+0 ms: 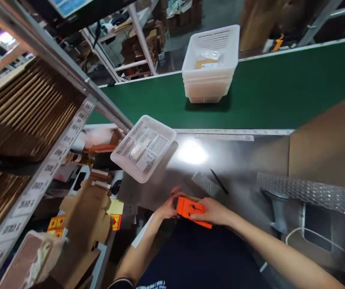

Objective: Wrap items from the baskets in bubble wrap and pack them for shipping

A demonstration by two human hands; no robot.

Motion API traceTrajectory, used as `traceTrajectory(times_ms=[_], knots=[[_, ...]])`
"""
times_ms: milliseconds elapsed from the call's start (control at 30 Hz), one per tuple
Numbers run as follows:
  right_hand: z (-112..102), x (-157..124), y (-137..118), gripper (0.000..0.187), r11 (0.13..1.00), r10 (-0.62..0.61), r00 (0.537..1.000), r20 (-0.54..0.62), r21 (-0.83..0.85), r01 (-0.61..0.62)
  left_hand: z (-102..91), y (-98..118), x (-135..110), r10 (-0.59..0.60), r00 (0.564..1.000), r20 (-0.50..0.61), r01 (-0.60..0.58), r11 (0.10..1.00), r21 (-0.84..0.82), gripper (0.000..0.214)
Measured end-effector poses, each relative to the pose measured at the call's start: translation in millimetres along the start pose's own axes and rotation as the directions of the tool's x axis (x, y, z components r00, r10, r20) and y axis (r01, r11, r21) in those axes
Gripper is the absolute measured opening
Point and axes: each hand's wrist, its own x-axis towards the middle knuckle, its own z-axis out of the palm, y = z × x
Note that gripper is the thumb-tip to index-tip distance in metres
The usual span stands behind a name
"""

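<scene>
Close against the body at the table's front edge, both hands hold a bright orange, angular object (pixel 187 206) with black marks on it; its exact kind does not show. My left hand (pixel 168 207) closes round its left end, where something dark shows beside the fingers. My right hand (pixel 214 211) grips its right side, fingers lying over the orange face. A thin brownish edge shows just behind the object, partly hidden by the hands. Beyond them on the metal table (pixel 235 156) lie a piece of clear bubble wrap (pixel 205 183) and a slim black strip-like thing (pixel 219 181).
A white basket (pixel 172 135) with clear-wrapped contents sits at the table's left. Stacked white baskets (pixel 208 86) stand on the green conveyor (pixel 295 84). Bubble wrap (pixel 311 192) hangs at right beside cardboard (pixel 329 144). Folded cartons (pixel 25 108) fill the left rack.
</scene>
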Motion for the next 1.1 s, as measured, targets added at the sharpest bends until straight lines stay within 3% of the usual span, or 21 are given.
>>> traceTrajectory(times_ms=[133,300,367,467,600,667,767,900,1000,1100], knots=[[-15.9,-22.3,3.1,0.027,0.997,0.033,0.999,0.031,-0.068,-0.031,-3.9,-0.2,0.8,-0.029,0.999,-0.022,0.033,0.983,0.181,0.080],[-54.3,-73.5,58.3,0.042,0.962,0.238,0.971,-0.002,-0.135,-0.237,-10.8,2.6,-6.3,-0.019,1.000,-0.010,0.021,0.950,0.311,0.078],[-64.2,-82.5,76.3,0.041,0.960,0.262,0.965,0.013,-0.109,-0.260,-11.9,7.1,-9.7,0.005,1.000,0.003,-0.006,0.916,0.400,0.079],[-62.8,-70.2,83.2,0.039,0.977,0.209,0.976,0.065,-0.059,-0.205,-9.4,15.8,-15.5,0.055,0.997,0.055,-0.077,0.781,0.620,0.079],[-41.7,-31.3,74.5,0.038,0.990,0.140,0.982,0.128,-0.001,-0.141,-0.4,24.1,-15.4,0.061,0.960,0.274,-0.250,0.632,0.734,0.074],[-35.1,-21.9,73.6,0.038,0.993,0.111,0.985,0.135,0.019,-0.115,0.9,25.6,-11.1,0.049,0.945,0.322,-0.285,0.604,0.744,0.072],[-40.1,-31.3,82.4,0.042,0.996,0.083,0.990,0.118,0.023,-0.086,-3.6,26.4,-5.2,0.034,0.948,0.317,-0.273,0.602,0.751,0.075],[-54.0,-48.5,99.5,0.047,0.984,0.175,0.977,0.119,-0.015,-0.175,-9.3,31.2,-5.3,0.035,0.947,0.321,-0.271,0.627,0.731,0.079],[-45.6,-31.9,96.9,0.048,0.964,0.234,0.969,0.084,-0.150,-0.220,-4.3,40.3,-7.1,0.051,0.948,0.315,-0.280,0.604,0.746,0.078],[-24.7,-3.2,73.9,0.041,0.885,0.301,0.953,0.034,-0.383,-0.265,10.6,51.5,-2.9,0.064,0.961,0.269,-0.257,0.567,0.783,0.074]])
